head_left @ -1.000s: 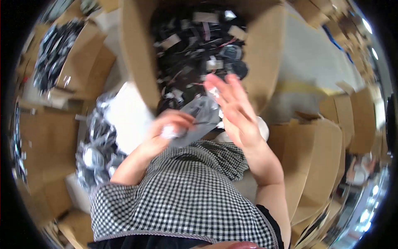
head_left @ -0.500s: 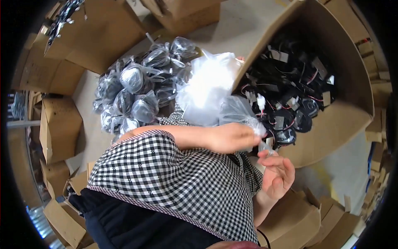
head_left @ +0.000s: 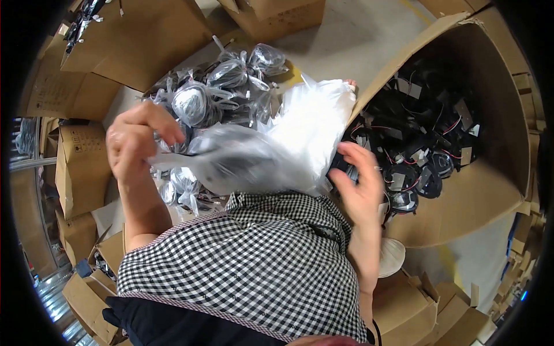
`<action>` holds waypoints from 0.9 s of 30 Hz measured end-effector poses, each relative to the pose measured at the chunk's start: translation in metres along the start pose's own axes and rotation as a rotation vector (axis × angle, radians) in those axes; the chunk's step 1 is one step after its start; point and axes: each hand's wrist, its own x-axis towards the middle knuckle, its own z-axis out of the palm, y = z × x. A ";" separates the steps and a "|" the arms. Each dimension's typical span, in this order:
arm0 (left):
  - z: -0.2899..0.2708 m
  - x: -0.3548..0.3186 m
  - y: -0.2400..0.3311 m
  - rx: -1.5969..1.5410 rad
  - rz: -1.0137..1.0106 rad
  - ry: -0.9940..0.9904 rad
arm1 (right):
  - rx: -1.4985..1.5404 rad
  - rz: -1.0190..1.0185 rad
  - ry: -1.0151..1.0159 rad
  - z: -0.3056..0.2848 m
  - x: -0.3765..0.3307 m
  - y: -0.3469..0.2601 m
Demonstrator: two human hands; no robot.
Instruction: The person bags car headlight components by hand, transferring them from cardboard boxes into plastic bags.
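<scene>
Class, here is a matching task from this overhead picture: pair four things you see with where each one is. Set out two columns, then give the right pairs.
Things
1. left hand
2. right hand
3. pile of bagged parts
4. black wired parts

Places
A. heaped on the floor, above the left hand
B. inside the big open cardboard box
C. pinching the left end of a clear plastic bag
D. fingers spread at the box's opening, beside a white bag

Pairs: 1-C, 2-D, 3-A, 4-B
</scene>
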 end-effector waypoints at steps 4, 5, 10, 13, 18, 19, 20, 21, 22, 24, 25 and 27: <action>0.002 -0.012 -0.033 1.103 -0.487 -0.415 | -0.646 -0.131 -0.033 0.058 0.010 0.055; 0.008 -0.022 -0.053 1.197 -0.445 -0.408 | -0.619 -0.149 -0.013 0.061 0.006 0.067; 0.067 -0.026 -0.093 0.614 -0.620 -0.391 | -0.427 -0.165 0.213 0.057 0.002 0.066; 0.102 -0.011 -0.108 0.445 -0.779 -0.447 | -0.387 -0.164 0.262 0.060 -0.003 0.065; 0.134 0.013 -0.130 0.468 -1.200 -0.763 | -0.226 -0.181 0.441 0.067 -0.012 0.064; 0.137 0.007 -0.137 0.401 -1.138 -0.710 | -0.170 -0.122 0.486 0.066 -0.015 0.061; 0.140 0.003 -0.141 0.334 -1.077 -0.657 | -0.172 -0.120 0.502 0.066 -0.018 0.063; 0.146 -0.001 -0.134 0.176 -1.052 -0.524 | -0.013 0.004 0.543 0.062 -0.028 0.064; 0.147 -0.006 -0.136 0.176 -1.040 -0.549 | 0.153 0.115 0.587 0.061 -0.031 0.067; 0.145 -0.023 -0.144 0.179 -0.781 -0.452 | 0.207 0.135 0.647 0.060 -0.042 0.062; 0.145 -0.024 -0.136 0.291 -0.750 -0.450 | 0.248 0.145 0.644 0.056 -0.046 0.055; 0.143 -0.026 -0.117 0.486 -0.657 -0.483 | 0.464 0.120 0.740 0.055 -0.058 0.057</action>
